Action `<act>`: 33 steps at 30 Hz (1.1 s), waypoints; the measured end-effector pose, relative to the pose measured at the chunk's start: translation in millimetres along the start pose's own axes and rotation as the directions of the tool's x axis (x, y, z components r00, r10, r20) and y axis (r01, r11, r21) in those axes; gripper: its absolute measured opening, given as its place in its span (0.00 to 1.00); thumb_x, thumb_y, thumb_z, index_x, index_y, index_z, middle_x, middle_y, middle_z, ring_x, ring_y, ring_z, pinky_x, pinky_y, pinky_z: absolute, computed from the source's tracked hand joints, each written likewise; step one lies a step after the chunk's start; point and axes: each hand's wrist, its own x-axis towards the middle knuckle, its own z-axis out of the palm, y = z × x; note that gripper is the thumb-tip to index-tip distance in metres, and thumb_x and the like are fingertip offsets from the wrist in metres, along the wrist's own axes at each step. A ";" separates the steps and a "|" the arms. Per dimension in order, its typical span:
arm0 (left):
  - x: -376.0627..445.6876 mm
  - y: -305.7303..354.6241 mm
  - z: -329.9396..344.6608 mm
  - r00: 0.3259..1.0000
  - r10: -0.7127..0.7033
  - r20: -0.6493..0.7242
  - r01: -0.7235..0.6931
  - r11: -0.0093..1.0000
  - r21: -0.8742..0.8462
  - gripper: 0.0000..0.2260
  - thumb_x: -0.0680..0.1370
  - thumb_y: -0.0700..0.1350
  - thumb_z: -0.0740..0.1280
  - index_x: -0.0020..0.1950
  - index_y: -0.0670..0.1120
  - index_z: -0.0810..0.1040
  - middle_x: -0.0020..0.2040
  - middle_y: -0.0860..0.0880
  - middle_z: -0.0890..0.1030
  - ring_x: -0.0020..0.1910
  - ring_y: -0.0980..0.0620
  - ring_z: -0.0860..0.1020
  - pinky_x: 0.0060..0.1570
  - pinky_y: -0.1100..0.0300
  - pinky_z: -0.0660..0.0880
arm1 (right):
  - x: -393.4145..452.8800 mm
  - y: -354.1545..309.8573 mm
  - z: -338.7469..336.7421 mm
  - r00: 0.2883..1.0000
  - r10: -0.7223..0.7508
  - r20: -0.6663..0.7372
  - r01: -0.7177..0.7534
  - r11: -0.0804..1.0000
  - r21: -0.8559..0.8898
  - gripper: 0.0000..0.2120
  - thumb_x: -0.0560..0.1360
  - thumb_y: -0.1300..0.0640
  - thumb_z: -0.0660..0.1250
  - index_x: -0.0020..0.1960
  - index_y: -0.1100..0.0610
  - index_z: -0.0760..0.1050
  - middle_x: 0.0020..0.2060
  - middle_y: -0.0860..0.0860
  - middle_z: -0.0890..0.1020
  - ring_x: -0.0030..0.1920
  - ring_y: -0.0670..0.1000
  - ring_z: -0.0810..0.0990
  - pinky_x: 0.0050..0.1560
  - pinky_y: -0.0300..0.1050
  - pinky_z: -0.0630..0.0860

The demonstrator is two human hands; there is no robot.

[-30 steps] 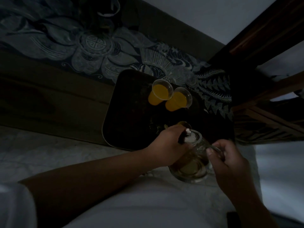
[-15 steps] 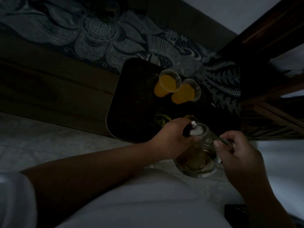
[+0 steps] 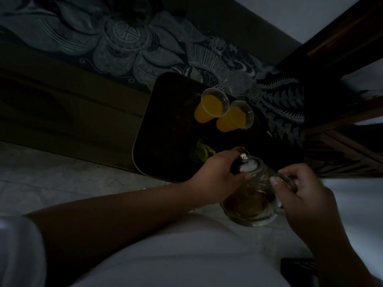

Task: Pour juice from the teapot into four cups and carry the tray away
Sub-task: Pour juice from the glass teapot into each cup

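Observation:
A glass teapot [image 3: 251, 201] is tilted forward over the near edge of a dark tray [image 3: 163, 129]. My right hand [image 3: 300, 195] grips its handle. My left hand [image 3: 217, 175] presses on the teapot's metal lid [image 3: 312, 165] and hides the spout. Two clear cups full of orange juice [image 3: 214, 104] [image 3: 236, 118] stand at the tray's far side. Two more cups sit nearer, in shadow: one [image 3: 202, 152] left of my left hand, one [image 3: 240, 150] just beyond the lid. How full they are is hard to tell.
The tray lies on a dark cloth with a pale floral pattern [image 3: 124, 38] over a low wooden platform [image 3: 62, 112]. Dark wooden furniture [image 3: 342, 141] stands at the right. Pale tiled floor [image 3: 51, 179] lies below. My white shirt [image 3: 186, 255] fills the bottom.
The view has shifted slightly, so tray and cups sit a little further right in the frame. Both hands keep the same hold on the tilted teapot.

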 end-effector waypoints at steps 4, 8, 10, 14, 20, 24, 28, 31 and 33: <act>0.3 -0.7 0.2 1.000 -0.020 -0.002 0.020 0.999 -0.026 0.11 0.77 0.47 0.69 0.56 0.44 0.77 0.51 0.48 0.80 0.50 0.53 0.78 0.51 0.50 0.78 | 1.2 -0.4 -1.0 1.000 0.007 0.015 -0.007 1.000 -0.011 0.04 0.75 0.55 0.67 0.47 0.50 0.73 0.32 0.45 0.80 0.34 0.41 0.78 0.31 0.36 0.67; 0.3 -0.5 1.2 1.000 -0.020 -0.012 0.020 0.999 -0.042 0.11 0.77 0.46 0.70 0.57 0.44 0.77 0.52 0.48 0.81 0.51 0.54 0.79 0.51 0.53 0.78 | 2.2 -1.6 -2.1 1.000 -0.002 0.023 0.002 1.000 -0.018 0.04 0.75 0.55 0.67 0.47 0.50 0.73 0.32 0.45 0.80 0.34 0.41 0.78 0.31 0.38 0.67; 0.2 -1.5 2.6 1.000 -0.024 -0.018 0.023 0.999 -0.049 0.11 0.76 0.46 0.70 0.57 0.44 0.77 0.51 0.48 0.81 0.51 0.54 0.79 0.51 0.51 0.78 | 2.6 -2.0 -3.2 1.000 -0.007 0.027 0.007 1.000 -0.016 0.04 0.75 0.56 0.67 0.47 0.50 0.72 0.31 0.45 0.80 0.37 0.36 0.78 0.31 0.38 0.66; -0.8 -2.1 4.9 0.999 -0.033 -0.024 0.032 0.998 -0.062 0.11 0.76 0.47 0.70 0.57 0.45 0.77 0.51 0.49 0.81 0.51 0.54 0.79 0.51 0.50 0.78 | 1.7 -1.9 -5.4 0.999 0.001 0.034 -0.001 1.000 -0.019 0.03 0.75 0.55 0.67 0.47 0.50 0.73 0.32 0.46 0.80 0.35 0.39 0.79 0.31 0.39 0.67; -2.1 1.9 5.7 0.999 -0.039 -0.022 0.036 0.994 -0.101 0.10 0.77 0.46 0.69 0.55 0.45 0.78 0.49 0.49 0.81 0.49 0.54 0.80 0.49 0.50 0.79 | 0.2 -2.0 -6.2 0.999 -0.009 0.033 0.010 0.999 -0.033 0.04 0.75 0.54 0.67 0.47 0.50 0.73 0.34 0.45 0.80 0.36 0.41 0.77 0.31 0.39 0.68; -2.8 4.4 6.8 0.999 -0.034 -0.016 0.032 0.996 -0.083 0.10 0.77 0.46 0.69 0.57 0.44 0.78 0.51 0.49 0.81 0.50 0.54 0.79 0.50 0.52 0.78 | -1.8 -2.7 -9.2 1.000 -0.001 0.029 0.002 0.999 -0.037 0.04 0.75 0.54 0.67 0.48 0.50 0.73 0.34 0.45 0.80 0.35 0.40 0.77 0.30 0.38 0.67; -3.1 6.0 8.4 0.999 -0.038 -0.012 0.037 0.995 -0.097 0.10 0.77 0.47 0.69 0.55 0.45 0.78 0.49 0.49 0.81 0.49 0.53 0.79 0.49 0.51 0.79 | -2.9 -3.0 -12.4 1.000 -0.010 0.019 0.011 0.999 -0.046 0.03 0.75 0.55 0.67 0.48 0.50 0.73 0.35 0.44 0.80 0.36 0.40 0.77 0.31 0.37 0.68; -2.8 7.5 10.1 0.999 -0.039 -0.012 0.038 0.995 -0.095 0.09 0.77 0.47 0.69 0.54 0.45 0.78 0.48 0.50 0.80 0.48 0.54 0.79 0.47 0.56 0.78 | -1.9 -2.8 -14.7 1.000 -0.001 0.026 0.003 0.998 -0.064 0.04 0.75 0.54 0.67 0.48 0.50 0.74 0.35 0.44 0.81 0.37 0.40 0.77 0.32 0.37 0.68; -2.7 8.9 10.9 0.999 -0.033 -0.014 0.031 0.995 -0.094 0.08 0.77 0.47 0.69 0.53 0.45 0.78 0.47 0.51 0.80 0.47 0.55 0.79 0.46 0.56 0.78 | -1.3 -3.3 -16.9 0.999 -0.004 0.032 0.006 0.997 -0.076 0.04 0.75 0.54 0.67 0.49 0.50 0.74 0.36 0.44 0.80 0.37 0.40 0.77 0.32 0.38 0.67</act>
